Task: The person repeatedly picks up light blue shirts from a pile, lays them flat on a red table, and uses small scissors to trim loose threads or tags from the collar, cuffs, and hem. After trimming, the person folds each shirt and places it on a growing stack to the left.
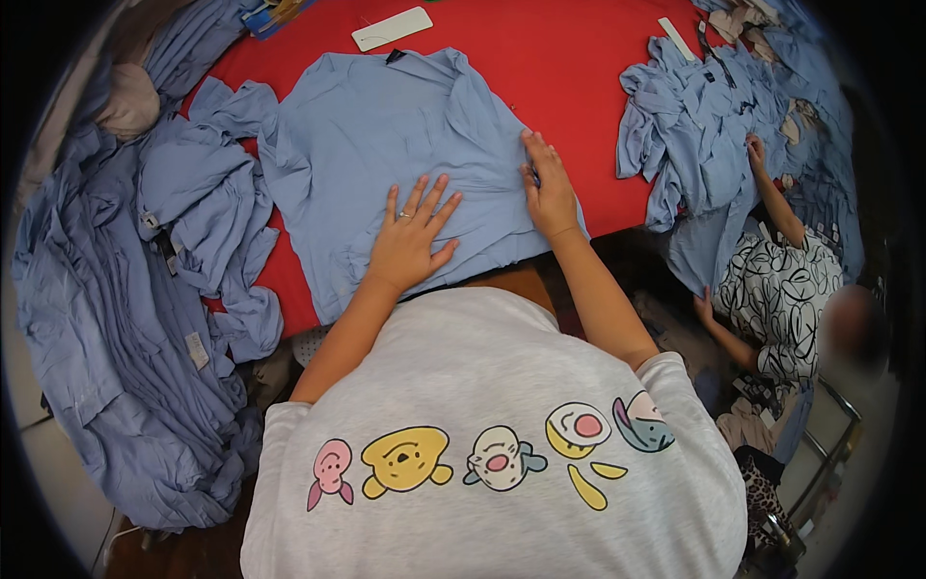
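Observation:
A light blue shirt (376, 125) lies spread on the red table cover (559, 77), with its collar at the far side and a small dark label at the neck. My left hand (413, 236) rests flat on the lower middle of the cloth, fingers spread, a ring on one finger. Along the shirt's right edge lies my right hand (550, 188), its fingers stretched out and touching the fabric. Neither hand grips anything. Creases run through the cloth around both hands, and the near hem reaches the table's front edge.
Piles of blue garments (87, 318) hang over the table's left side, with a crumpled blue garment (212, 183) beside the shirt. A white tag (392, 29) lies beyond the collar. At right, a co-worker (786, 280) handles another blue garment (675, 125).

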Action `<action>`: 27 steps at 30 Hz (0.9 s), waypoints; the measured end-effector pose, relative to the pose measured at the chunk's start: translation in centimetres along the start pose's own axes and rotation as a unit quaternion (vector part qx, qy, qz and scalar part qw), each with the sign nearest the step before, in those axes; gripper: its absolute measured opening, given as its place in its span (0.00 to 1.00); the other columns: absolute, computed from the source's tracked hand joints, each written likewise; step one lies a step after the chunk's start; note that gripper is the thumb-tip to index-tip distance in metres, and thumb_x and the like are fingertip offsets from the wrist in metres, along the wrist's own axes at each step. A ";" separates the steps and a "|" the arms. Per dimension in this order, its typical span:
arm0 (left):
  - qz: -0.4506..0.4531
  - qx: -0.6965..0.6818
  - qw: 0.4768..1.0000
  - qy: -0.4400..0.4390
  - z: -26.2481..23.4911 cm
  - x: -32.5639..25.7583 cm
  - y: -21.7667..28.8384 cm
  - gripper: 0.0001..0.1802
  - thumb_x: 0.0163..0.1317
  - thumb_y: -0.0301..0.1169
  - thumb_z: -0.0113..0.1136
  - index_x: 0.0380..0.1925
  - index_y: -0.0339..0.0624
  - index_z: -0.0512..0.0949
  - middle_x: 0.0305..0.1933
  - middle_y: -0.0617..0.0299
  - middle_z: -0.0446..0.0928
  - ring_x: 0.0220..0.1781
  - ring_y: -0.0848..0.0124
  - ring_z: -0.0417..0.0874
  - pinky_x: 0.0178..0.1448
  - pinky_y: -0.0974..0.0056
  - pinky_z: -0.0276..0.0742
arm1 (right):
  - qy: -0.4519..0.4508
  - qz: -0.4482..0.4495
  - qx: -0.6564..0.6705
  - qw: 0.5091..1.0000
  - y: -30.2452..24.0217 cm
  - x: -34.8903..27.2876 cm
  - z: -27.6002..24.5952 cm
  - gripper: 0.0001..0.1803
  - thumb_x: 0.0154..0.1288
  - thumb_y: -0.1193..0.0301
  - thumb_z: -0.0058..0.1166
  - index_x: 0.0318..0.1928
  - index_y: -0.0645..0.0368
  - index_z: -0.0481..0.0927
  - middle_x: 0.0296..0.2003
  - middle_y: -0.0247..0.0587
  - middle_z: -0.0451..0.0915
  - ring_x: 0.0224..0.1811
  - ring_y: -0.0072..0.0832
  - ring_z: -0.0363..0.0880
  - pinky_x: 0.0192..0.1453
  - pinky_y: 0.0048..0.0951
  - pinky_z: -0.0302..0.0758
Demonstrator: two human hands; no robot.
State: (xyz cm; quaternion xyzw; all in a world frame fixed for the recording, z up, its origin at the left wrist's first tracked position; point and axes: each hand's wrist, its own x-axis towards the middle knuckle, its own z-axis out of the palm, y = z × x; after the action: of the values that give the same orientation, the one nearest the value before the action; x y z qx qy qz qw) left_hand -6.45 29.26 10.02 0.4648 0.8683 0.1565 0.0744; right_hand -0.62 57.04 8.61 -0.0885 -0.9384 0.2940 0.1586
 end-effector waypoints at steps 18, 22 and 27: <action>-0.322 -0.233 0.917 0.049 -4.8 -2.1 -2.2 0.21 0.67 0.45 0.69 0.36 0.36 0.79 0.19 0.51 0.73 0.20 0.62 0.72 0.27 0.58 0.67 | 0.022 -0.059 -0.205 0.977 2.6 2.7 0.1 0.30 0.69 0.67 0.59 0.70 0.27 0.77 0.71 0.41 0.71 0.70 0.40 0.69 0.73 0.45 0.62; -0.300 -0.264 0.916 0.024 -4.9 -3.2 -3.7 0.22 0.62 0.45 0.75 0.34 0.35 0.80 0.19 0.56 0.73 0.22 0.70 0.68 0.30 0.62 0.67 | 0.018 -0.061 -0.211 0.975 2.6 2.9 0.3 0.29 0.70 0.65 0.58 0.70 0.25 0.77 0.73 0.39 0.70 0.71 0.39 0.68 0.73 0.45 0.62; -0.280 -0.273 0.914 -0.107 -6.0 -6.6 -6.7 0.24 0.55 0.45 0.79 0.36 0.33 0.84 0.24 0.55 0.79 0.28 0.71 0.76 0.36 0.63 0.72 | 0.021 -0.055 -0.210 0.976 2.6 2.6 0.2 0.32 0.68 0.68 0.59 0.70 0.25 0.76 0.73 0.37 0.70 0.72 0.39 0.68 0.73 0.44 0.62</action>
State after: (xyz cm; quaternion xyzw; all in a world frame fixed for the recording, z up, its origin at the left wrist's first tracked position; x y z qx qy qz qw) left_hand -9.66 19.05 13.24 0.1777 0.8732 0.3098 0.3317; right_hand -2.88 59.69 7.63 -0.0744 -0.9791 0.0793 0.1720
